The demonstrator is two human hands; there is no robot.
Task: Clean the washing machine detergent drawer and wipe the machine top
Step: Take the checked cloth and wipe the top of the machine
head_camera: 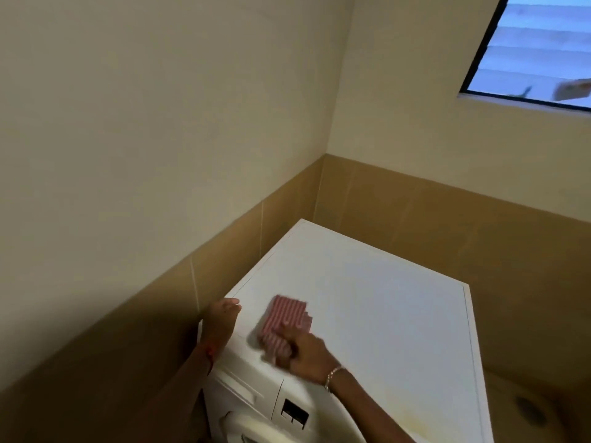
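Lying on the machine top (pixel 367 298), a striped red cloth (pixel 287 318) is gripped by the right hand (pixel 307 356). The left hand (pixel 220 324) is rested loosely on the corner, fingers relaxed

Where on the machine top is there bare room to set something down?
Bare: the back and right of the machine top, between the striped cloth, the tiled wall and the right edge. Crowded: the front left corner, where the left hand rests and the right hand grips the cloth.
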